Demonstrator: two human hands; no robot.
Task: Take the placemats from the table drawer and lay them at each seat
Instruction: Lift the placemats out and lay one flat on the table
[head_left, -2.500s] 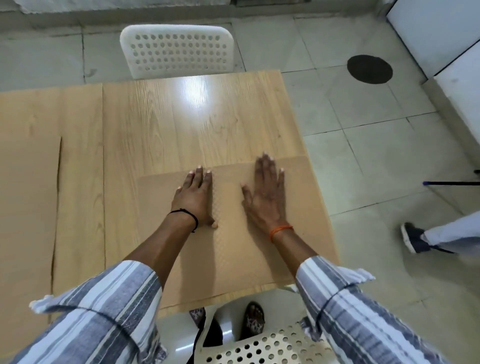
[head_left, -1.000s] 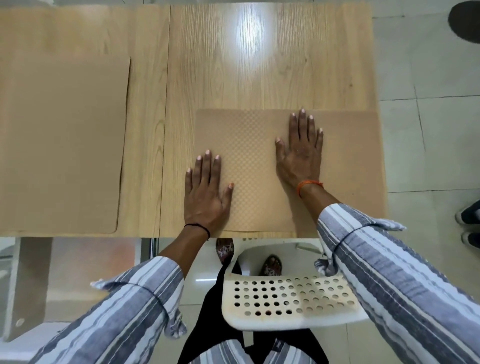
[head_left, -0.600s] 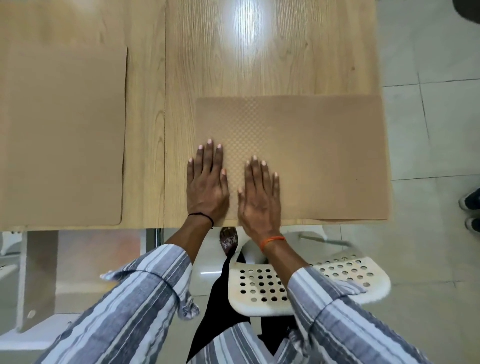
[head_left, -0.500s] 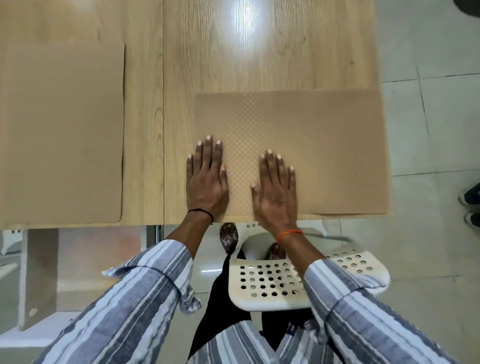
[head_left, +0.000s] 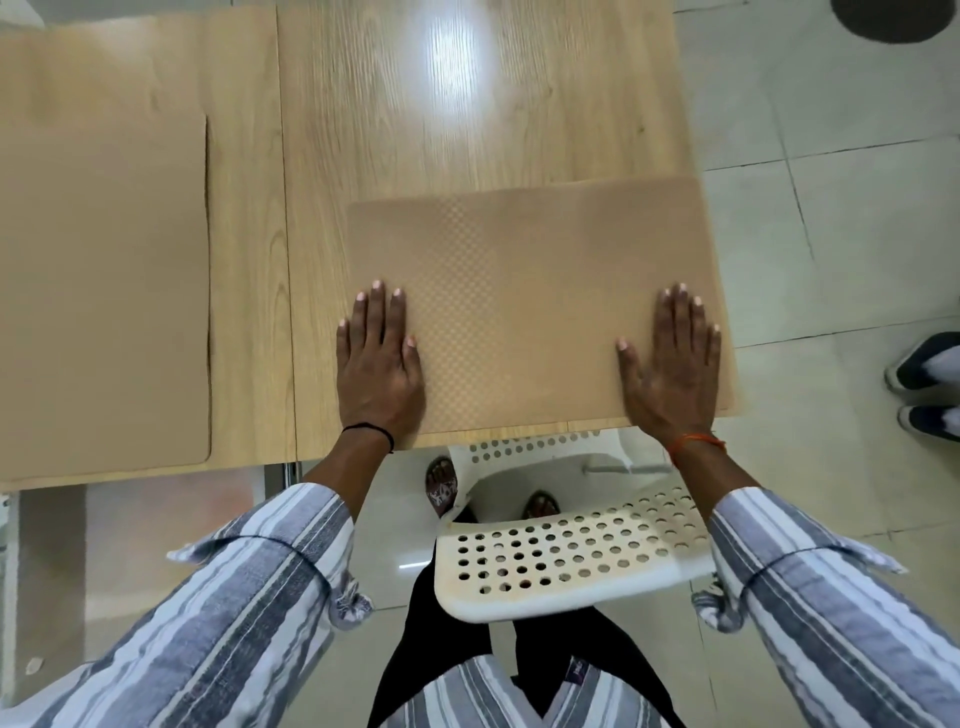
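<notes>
Placemat (head_left: 540, 291) flat, long axis left-right.

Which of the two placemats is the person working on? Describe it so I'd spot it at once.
Start at the wooden table and go to its right end, above the white perforated chair. The placemat there lies under both flat hands, left hand and right hand. Unlike the untouched placemat at left, its right edge overhangs the table.

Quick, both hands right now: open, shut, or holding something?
Left hand: open, flat on the placemat's left edge.
Right hand: open, flat on its right end.
</notes>
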